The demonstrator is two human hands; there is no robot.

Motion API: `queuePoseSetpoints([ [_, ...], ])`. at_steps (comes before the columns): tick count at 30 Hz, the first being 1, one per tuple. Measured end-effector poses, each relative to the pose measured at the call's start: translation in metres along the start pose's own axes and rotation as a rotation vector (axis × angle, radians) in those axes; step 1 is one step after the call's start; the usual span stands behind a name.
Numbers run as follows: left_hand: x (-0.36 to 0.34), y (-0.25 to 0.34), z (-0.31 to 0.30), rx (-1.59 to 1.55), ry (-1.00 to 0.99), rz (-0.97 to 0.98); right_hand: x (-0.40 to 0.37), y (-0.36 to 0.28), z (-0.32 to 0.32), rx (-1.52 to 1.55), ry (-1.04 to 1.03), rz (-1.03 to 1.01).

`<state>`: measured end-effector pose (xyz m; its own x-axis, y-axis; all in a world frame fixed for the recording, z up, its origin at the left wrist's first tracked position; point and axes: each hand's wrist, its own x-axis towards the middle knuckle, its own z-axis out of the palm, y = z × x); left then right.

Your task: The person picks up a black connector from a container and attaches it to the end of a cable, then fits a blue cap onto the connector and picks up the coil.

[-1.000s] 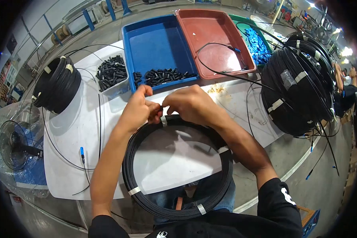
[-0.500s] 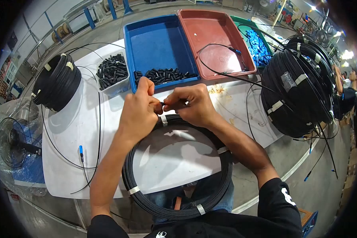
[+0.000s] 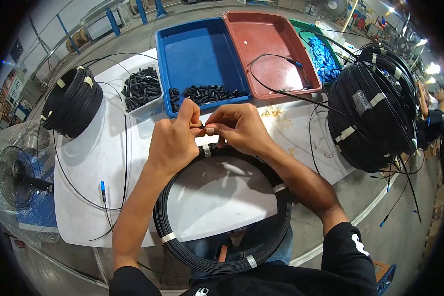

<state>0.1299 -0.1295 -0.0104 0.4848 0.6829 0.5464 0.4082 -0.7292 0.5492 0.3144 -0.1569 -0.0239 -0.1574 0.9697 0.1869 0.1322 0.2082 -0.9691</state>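
Both hands meet above the far side of a taped coil of black cable (image 3: 284,212), which reaches over the table's near edge to my lap. My left hand (image 3: 175,140) is closed, thumb and forefinger pinching a small black piece (image 3: 203,127). From the other side my right hand (image 3: 241,129) grips the same piece, its thumb laid across it. Fingers cover most of the piece, so I cannot tell its exact kind. Just beyond the hands, black connector parts (image 3: 214,92) lie along the near end of a blue tray (image 3: 197,54).
A white bin (image 3: 148,113) of black parts stands beside a cable coil (image 3: 76,106). Past the red tray (image 3: 264,37), a green tray holds blue parts (image 3: 323,56). Large cable coils (image 3: 370,116) rise at right. A blue-tipped cable (image 3: 102,187) lies left, near a fan (image 3: 17,177).
My right thumb has come over the small black piece, and the fingers of both hands sit closer together, hiding more of it. The whole view has shifted slightly.
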Motion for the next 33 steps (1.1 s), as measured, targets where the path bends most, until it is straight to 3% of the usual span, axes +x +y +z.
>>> queuePoseSetpoints([
  [3, -0.002, -0.005, 0.003, 0.102, 0.044, 0.039, 0.001, 0.014, 0.002, -0.062, 0.167, -0.152],
  [6, -0.003, -0.01, 0.005, 0.118, 0.033, 0.08, -0.001, 0.01, 0.001, -0.155, 0.135, -0.187],
  [8, -0.006, -0.021, 0.008, 0.162, 0.132, 0.27, 0.0, 0.001, -0.004, -0.164, 0.097, -0.107],
  [12, -0.014, -0.039, 0.007, 0.122, 0.149, 0.347, 0.0, -0.012, -0.014, -0.17, -0.036, 0.098],
  [15, -0.02, -0.045, 0.006, 0.11, 0.152, 0.346, 0.001, -0.001, -0.012, -0.252, -0.022, -0.043],
  [18, -0.023, -0.044, 0.008, 0.094, 0.171, 0.383, -0.002, -0.009, -0.006, -0.409, -0.043, -0.054],
  [23, -0.021, -0.037, 0.004, 0.243, 0.146, 0.471, -0.004, -0.01, -0.004, -0.385, 0.011, -0.089],
  [25, -0.018, -0.035, 0.003, 0.284, 0.132, 0.526, -0.005, -0.002, -0.002, -0.483, 0.007, -0.22],
  [28, -0.016, -0.031, 0.004, 0.309, 0.164, 0.635, -0.006, -0.007, -0.003, -0.475, 0.001, -0.113],
  [30, -0.014, -0.027, -0.001, 0.26, 0.065, 0.705, -0.007, -0.017, -0.005, -0.463, 0.006, -0.066],
  [31, -0.015, -0.031, 0.001, 0.262, 0.067, 0.708, -0.006, -0.02, -0.006, -0.451, 0.012, -0.019],
  [33, -0.02, -0.038, 0.006, 0.06, 0.092, 0.425, -0.005, -0.02, -0.008, -0.425, 0.001, -0.003],
])
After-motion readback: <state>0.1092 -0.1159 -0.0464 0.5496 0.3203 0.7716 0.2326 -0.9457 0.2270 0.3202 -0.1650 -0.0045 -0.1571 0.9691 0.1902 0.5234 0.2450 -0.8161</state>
